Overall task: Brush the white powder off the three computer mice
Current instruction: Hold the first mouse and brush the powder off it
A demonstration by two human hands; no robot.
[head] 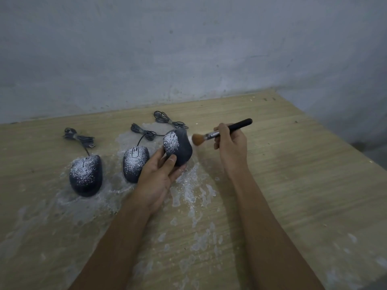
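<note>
Three dark wired mice are on or over the wooden table (293, 185). The left mouse (85, 174) and the middle mouse (134, 164) lie flat, both dusted with white powder. My left hand (159, 176) holds the right mouse (178, 146) lifted and tilted; its left half is powdered, its right half looks dark and bare. My right hand (230, 141) grips a makeup brush (222, 131) with a black handle. The tan bristles hover just to the right of the held mouse, with a small gap between them.
White powder (188, 195) is smeared on the table around and in front of the mice. Bundled cables (77, 137) lie behind each mouse. A grey wall (188, 49) runs along the far edge. The table's right edge drops off at the right.
</note>
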